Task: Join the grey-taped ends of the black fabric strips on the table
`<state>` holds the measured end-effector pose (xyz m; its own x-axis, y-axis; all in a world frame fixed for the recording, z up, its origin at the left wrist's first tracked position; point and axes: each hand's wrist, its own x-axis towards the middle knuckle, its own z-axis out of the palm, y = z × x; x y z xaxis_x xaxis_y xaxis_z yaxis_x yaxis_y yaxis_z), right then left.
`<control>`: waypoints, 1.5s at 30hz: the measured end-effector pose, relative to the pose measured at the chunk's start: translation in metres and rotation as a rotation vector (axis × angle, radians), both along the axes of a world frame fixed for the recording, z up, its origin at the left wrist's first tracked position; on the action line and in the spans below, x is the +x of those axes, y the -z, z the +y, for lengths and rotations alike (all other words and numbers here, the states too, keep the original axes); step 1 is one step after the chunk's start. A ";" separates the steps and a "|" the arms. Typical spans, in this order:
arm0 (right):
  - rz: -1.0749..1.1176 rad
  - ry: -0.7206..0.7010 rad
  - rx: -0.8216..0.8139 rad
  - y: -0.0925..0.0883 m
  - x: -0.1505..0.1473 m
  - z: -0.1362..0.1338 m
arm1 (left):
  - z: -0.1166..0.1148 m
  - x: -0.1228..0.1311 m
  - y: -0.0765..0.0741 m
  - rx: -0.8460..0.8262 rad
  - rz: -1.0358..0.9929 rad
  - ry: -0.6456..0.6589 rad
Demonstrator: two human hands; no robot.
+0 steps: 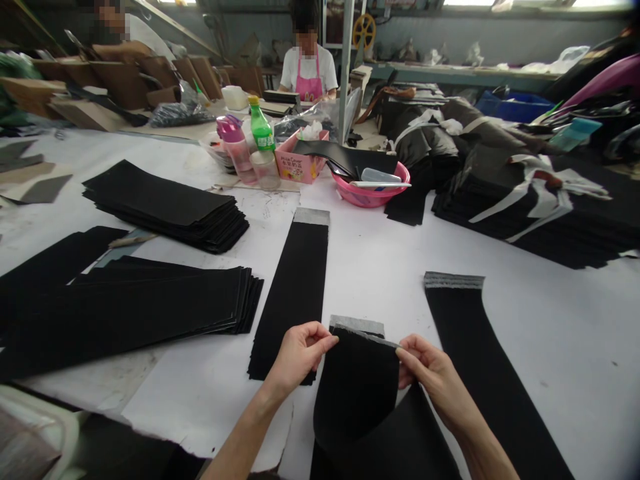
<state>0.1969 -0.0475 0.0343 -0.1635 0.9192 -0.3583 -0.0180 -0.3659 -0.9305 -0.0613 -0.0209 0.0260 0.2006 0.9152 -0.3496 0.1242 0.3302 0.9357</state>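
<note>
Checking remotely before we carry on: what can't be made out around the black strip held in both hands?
Head view:
black strip: lower end cut off by the bottom edge; inner face hidden by its own fold.
left hand, right hand: fingers behind the strip's edge hidden by it.
pink basin: contents partly covered by a black sheet.
green bottle: label too small to read.
</note>
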 end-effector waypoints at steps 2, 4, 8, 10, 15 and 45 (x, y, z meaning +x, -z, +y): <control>-0.020 0.058 -0.075 0.008 -0.001 0.004 | 0.001 0.001 0.002 -0.067 0.005 0.008; -0.058 0.106 -0.119 0.016 -0.003 0.009 | 0.002 0.003 0.006 -0.089 0.020 0.018; -0.190 0.136 -0.126 0.028 -0.008 0.019 | 0.003 0.005 0.013 -0.094 0.083 0.024; -0.263 0.121 -0.102 0.032 -0.009 0.022 | 0.003 0.006 0.014 -0.085 0.135 0.025; -0.414 0.093 -0.020 0.039 -0.007 0.029 | 0.006 0.009 0.009 -0.057 0.238 0.019; -0.479 0.033 -0.090 0.045 -0.004 0.037 | 0.014 0.017 0.008 0.119 0.648 0.016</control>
<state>0.1927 -0.0100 -0.0107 0.0681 0.8829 -0.4647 0.3915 -0.4521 -0.8015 -0.0444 -0.0072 0.0180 -0.0027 0.9537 -0.3009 0.6785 0.2228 0.7000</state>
